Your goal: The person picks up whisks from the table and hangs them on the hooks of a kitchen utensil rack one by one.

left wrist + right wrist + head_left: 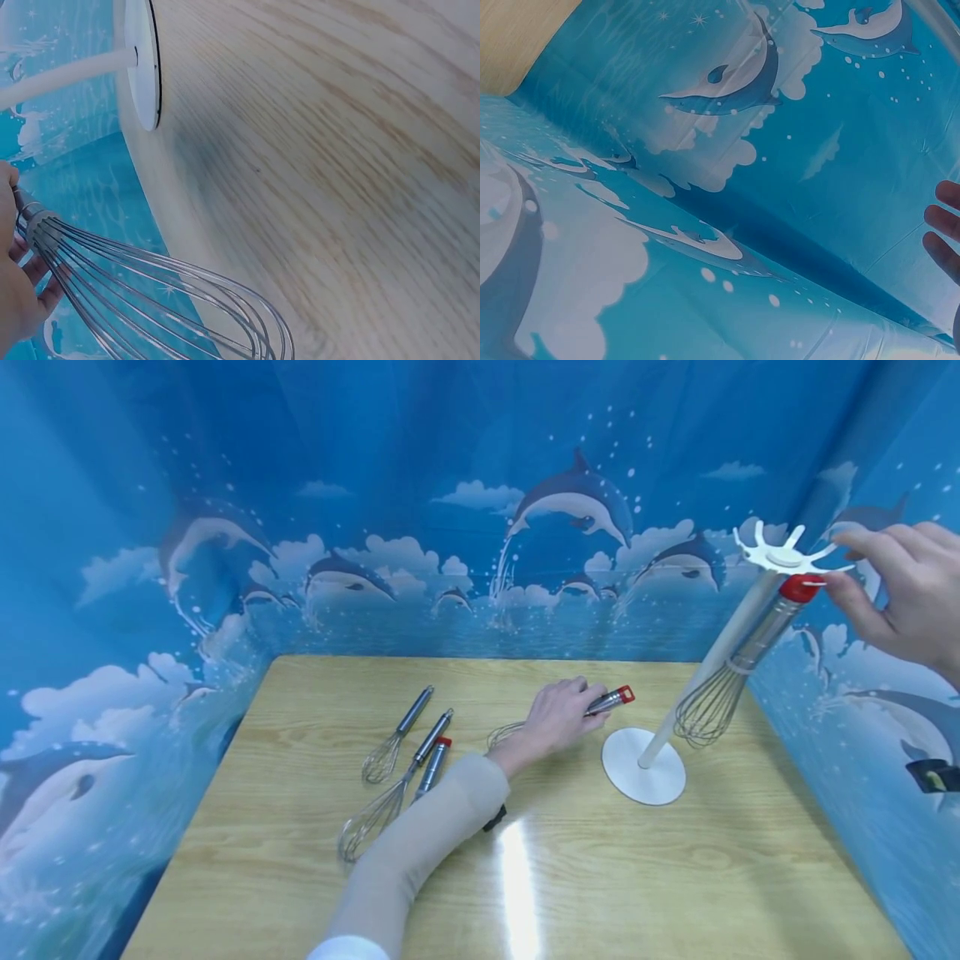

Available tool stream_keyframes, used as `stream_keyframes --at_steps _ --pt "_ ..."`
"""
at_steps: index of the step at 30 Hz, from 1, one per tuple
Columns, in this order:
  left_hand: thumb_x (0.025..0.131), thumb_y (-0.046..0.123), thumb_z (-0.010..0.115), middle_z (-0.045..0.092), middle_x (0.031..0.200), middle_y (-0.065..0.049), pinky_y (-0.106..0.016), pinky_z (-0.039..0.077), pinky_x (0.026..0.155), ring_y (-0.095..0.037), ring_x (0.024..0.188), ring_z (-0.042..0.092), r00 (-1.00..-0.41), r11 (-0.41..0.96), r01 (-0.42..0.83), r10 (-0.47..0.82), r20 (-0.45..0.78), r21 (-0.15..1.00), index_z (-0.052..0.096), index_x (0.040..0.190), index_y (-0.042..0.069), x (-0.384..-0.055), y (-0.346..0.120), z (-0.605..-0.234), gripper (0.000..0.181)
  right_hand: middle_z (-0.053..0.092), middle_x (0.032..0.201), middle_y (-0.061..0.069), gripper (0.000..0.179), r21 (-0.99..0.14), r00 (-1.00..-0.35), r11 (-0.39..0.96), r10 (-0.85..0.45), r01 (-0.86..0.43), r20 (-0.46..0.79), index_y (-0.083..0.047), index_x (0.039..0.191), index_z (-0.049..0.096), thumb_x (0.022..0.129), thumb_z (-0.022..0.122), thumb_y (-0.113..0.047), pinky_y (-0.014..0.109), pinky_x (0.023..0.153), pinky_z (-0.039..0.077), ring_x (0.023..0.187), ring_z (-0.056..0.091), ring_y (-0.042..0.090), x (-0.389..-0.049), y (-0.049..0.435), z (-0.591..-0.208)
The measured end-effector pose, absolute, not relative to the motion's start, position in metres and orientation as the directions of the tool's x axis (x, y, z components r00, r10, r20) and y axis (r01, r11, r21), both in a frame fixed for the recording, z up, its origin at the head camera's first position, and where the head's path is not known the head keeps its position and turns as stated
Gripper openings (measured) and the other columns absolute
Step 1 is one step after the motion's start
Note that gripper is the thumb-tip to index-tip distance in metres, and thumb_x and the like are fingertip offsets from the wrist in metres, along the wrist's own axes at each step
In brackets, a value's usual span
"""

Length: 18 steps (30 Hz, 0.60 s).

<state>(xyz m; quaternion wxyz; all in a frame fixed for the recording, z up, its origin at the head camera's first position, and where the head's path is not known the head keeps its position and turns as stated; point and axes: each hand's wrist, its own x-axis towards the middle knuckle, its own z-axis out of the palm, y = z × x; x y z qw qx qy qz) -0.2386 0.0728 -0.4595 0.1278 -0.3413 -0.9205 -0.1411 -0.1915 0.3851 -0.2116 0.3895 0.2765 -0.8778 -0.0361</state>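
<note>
My left hand (561, 717) grips the steel handle of a whisk (611, 700) low over the table; its red end cap sticks out past the fingers. In the left wrist view the wire loops of this whisk (172, 277) spread out from the hand. A second red-capped whisk (765, 631) hangs tilted from a hook of the white stand (783, 557). Beside that hook is my right hand (911, 585), thumb and forefinger parted, the thumb tip near the red cap. Only a few fingertips (946, 217) show in the right wrist view.
Left on the wooden table (585, 877) lie a small whisk (397, 739), a longer whisk (397, 793) and a red-capped whisk (433, 764), partly behind my left sleeve. The stand's round white base (626, 768) is right of the left hand. A blue dolphin-print curtain (420, 460) encloses the table.
</note>
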Motion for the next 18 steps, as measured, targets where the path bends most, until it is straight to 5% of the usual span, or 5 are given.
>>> stream_keyframes --at_steps 18 --pt "0.105 0.046 0.061 0.062 0.098 0.008 -0.018 0.04 0.065 -0.006 0.077 0.053 -0.718 0.679 0.685 0.57 0.4 0.262 0.066 0.129 0.028 -0.223 0.08 -0.441 0.03 0.065 0.102 0.037 0.089 0.264 -0.561 0.857 -0.495 -0.443 0.664 0.01 0.127 0.061 0.108 0.023 -0.068 0.064 0.074 0.051 0.084 0.055 0.052 -0.192 0.384 -0.212"
